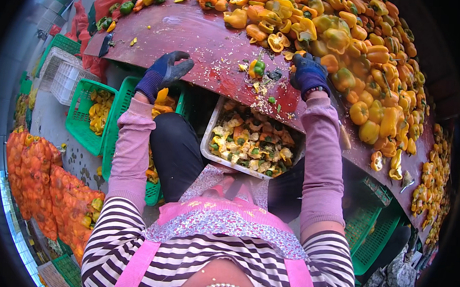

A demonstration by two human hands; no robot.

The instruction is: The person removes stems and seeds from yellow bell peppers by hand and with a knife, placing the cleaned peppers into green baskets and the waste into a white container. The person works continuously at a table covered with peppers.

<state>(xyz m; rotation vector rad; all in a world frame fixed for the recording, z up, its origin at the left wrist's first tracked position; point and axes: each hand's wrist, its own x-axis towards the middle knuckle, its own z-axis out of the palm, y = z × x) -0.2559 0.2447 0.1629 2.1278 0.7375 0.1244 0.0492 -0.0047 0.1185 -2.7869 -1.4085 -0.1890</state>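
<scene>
My left hand (167, 69), in a dark blue glove, hovers at the near edge of the red table (161, 32) with thumb and fingers apart and nothing between them. My right hand (309, 72), gloved alike, is at the front of a heap of yellow and orange bell peppers (346, 44). Its fingers curl down beside a piece of orange pepper (291, 55); whether they grip anything is hidden. Between the hands a green-and-orange pepper piece (257, 69) lies among scattered seeds. Below the table edge, a metal tray (206, 142) holds pepper cores, stems and seeds.
Green plastic crates (72, 115) with yellow pepper pieces stand to my left, near white crates (67, 80). Orange mesh sacks of peppers (40, 173) lie farther left. More green crates (376, 234) sit under the table at right, near a seated person's patterned clothing (395, 277).
</scene>
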